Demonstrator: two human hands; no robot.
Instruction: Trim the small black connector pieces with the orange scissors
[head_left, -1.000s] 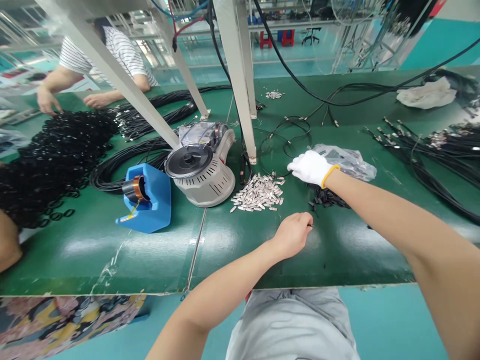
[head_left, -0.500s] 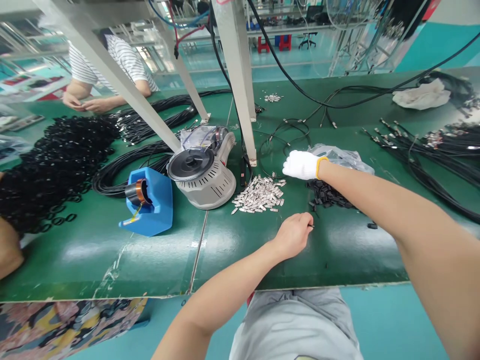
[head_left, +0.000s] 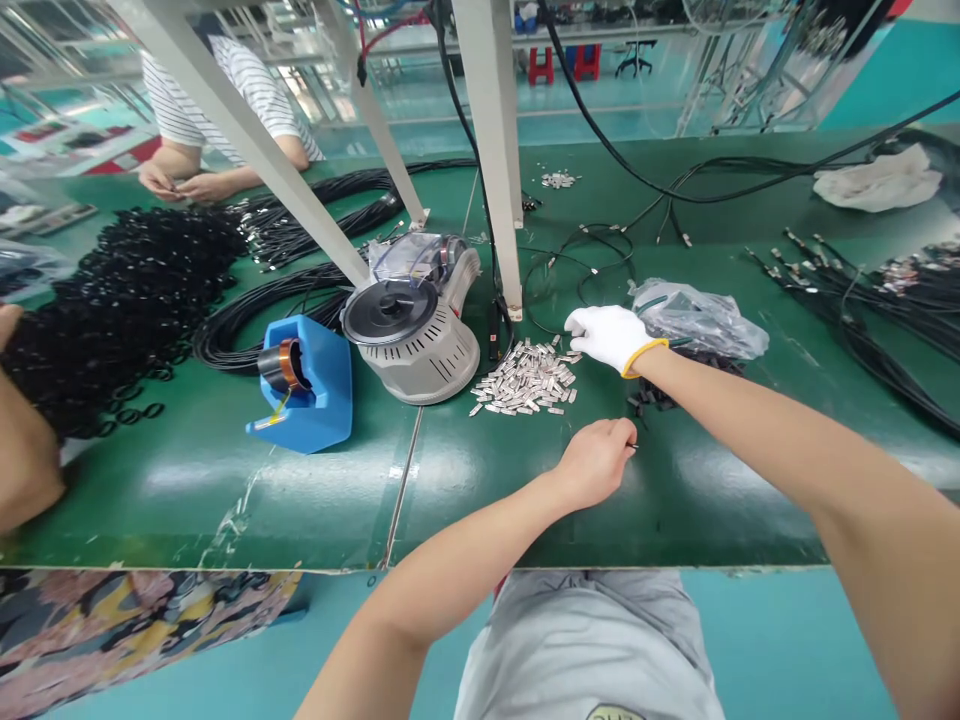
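My left hand (head_left: 598,462), bare, is closed in a pinch above the front of the table, and the end of a small dark piece (head_left: 632,446) sticks out from its fingertips; most of that piece is hidden. In a white glove with a yellow cuff, my right hand (head_left: 609,336) reaches to the right edge of a pile of small silver metal connector shells (head_left: 526,378). Its fingers are bent and slightly apart, with nothing visible between them. Partly behind my right forearm lies a heap of small black pieces (head_left: 651,394), beside a clear plastic bag (head_left: 701,318).
A round grey tape dispenser (head_left: 442,365) and a blue tape holder (head_left: 330,410) stand left of the shells. White frame posts (head_left: 491,150) rise behind. Black cables (head_left: 847,310) lie right; black rings (head_left: 127,290) are heaped left. Another person's hands (head_left: 184,186) work across the table.
My right hand has moved from over the black pieces toward the silver pile, its fingers now lower at the pile's edge. My left hand keeps its pinch. The view has shifted slightly.
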